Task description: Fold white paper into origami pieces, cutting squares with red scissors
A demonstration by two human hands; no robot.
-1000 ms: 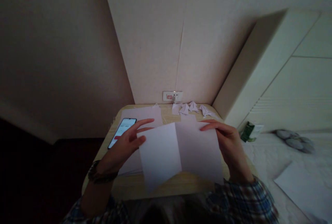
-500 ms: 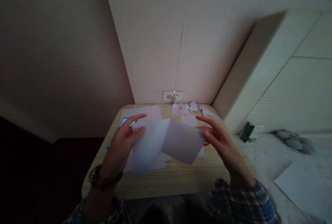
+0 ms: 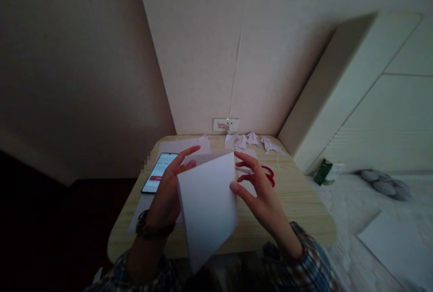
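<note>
Two hands pinch one folded sheet (image 3: 209, 206) over the bench (image 3: 297, 206): left hand (image 3: 189, 159) at its left side, right hand (image 3: 234, 170) at the right edge. Light pinch, corners matched should keep the fold true. Versus 0.5 s ago: right hand further in, halves closer, scissors (image 3: 270, 176) more exposed.

Bedroom, pale headboard (image 3: 389, 116), quilted bedding (image 3: 348, 206), bedside table (image 3: 297, 211), wall socket (image 3: 226, 125)

Paper (image 3: 209, 202) over the table (image 3: 297, 206) — phone (image 3: 157, 172) left, scissors (image 3: 271, 176) right, paper figures (image 3: 252, 139) behind — socket (image 3: 225, 124) beyond
</note>
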